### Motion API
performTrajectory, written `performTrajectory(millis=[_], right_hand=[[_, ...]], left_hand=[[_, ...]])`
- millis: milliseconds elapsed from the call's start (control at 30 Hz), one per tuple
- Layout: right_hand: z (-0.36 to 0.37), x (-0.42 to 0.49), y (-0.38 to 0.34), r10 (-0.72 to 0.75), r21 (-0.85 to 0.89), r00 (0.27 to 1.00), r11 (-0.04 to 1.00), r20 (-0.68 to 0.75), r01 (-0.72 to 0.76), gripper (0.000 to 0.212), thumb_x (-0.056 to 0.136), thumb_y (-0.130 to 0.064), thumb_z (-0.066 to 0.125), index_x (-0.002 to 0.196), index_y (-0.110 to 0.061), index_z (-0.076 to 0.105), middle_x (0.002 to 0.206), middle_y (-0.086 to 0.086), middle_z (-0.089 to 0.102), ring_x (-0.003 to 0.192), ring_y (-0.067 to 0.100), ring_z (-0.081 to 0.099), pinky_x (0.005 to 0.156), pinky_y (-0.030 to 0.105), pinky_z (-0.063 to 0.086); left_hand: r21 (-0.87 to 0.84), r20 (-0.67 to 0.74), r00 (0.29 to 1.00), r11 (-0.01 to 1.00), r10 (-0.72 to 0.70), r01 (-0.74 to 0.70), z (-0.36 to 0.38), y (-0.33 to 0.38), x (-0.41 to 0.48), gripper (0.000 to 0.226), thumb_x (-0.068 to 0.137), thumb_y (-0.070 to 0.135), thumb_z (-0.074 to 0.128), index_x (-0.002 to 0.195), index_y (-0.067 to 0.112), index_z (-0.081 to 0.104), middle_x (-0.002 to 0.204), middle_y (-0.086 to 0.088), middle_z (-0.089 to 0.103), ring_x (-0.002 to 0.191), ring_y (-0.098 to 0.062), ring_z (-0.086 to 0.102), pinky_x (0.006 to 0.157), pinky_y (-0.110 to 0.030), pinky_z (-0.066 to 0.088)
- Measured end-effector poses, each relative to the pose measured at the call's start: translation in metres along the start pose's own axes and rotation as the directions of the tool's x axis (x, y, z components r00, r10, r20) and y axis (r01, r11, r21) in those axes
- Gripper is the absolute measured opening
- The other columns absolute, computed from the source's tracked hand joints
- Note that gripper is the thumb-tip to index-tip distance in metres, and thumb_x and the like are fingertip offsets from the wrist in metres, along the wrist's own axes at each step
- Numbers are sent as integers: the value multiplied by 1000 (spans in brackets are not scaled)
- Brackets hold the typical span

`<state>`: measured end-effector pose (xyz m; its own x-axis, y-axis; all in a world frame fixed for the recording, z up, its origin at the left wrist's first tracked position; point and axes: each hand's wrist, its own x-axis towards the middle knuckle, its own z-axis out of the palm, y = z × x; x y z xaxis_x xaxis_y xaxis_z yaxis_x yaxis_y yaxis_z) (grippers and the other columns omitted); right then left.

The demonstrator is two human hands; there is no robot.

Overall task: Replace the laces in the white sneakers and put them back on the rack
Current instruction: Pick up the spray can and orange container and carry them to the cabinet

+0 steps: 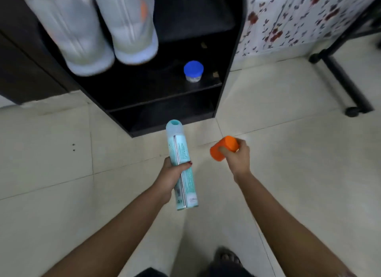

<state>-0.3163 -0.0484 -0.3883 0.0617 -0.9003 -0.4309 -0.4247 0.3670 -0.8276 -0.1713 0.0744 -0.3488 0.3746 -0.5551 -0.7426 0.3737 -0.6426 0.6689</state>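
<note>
Pale floor tiles [61,173] meet a dark rack [165,95]; left hand [171,173] grips a spray can [181,165], right hand [239,157] an orange cap [223,148].

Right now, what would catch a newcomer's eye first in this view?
The orange cap gripped in the right hand, mid-frame, beside the pale teal spray can held in the left hand. Up top, two white sneakers sit on the dark rack, a blue-lidded jar to their right.
</note>
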Motion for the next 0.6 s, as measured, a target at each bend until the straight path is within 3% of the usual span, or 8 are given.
performTrajectory(millis=[100,200,300,400,500,600], right_hand=[[-55,-82,-59,62,172,997,983,52,-70,39,80,-9,68,111,-19,46,96,-7,54,86,9,55,77,26,49],[-134,-173,-143,190,287,977,934,101,-211,38,86,-14,65,117,-19,44,101,-6,54,93,12,56,79,28,50],[-194,-244,-206,277,344,953,889,119,-301,41,88,-19,63,125,-17,44,114,1,54,103,17,55,84,31,49],[-253,-301,-263,312,419,947,852,72,-313,44,87,-22,65,127,-15,46,122,6,55,109,20,56,86,32,48],[-302,-333,-296,318,482,947,824,39,-297,48,86,-26,66,129,-14,48,124,8,58,103,19,59,81,29,48],[-348,-353,-314,335,567,942,777,-1,-275,48,86,-27,67,129,-14,49,124,9,57,101,18,58,79,29,48]], left_hand=[[53,-1,1000,999,11,-11,5,43,-79,40,88,19,64,122,17,45,112,-4,61,97,-17,61,76,-31,50],[107,-7,1000,994,-3,3,16,106,-194,40,89,19,62,124,19,42,113,-2,60,95,-14,59,71,-28,47],[136,-1,1000,991,18,-17,27,153,-287,41,89,20,61,125,18,41,115,-3,59,97,-16,59,76,-31,46],[138,11,999,989,44,-46,45,202,-373,42,89,22,61,124,15,39,112,-4,58,93,-14,58,71,-30,46],[110,50,998,992,50,-55,69,235,-429,40,89,23,60,120,14,37,105,-3,58,87,-14,58,66,-29,45],[121,139,990,992,26,-43,102,257,-465,39,88,22,61,119,12,38,105,-6,59,90,-18,60,71,-31,48]])
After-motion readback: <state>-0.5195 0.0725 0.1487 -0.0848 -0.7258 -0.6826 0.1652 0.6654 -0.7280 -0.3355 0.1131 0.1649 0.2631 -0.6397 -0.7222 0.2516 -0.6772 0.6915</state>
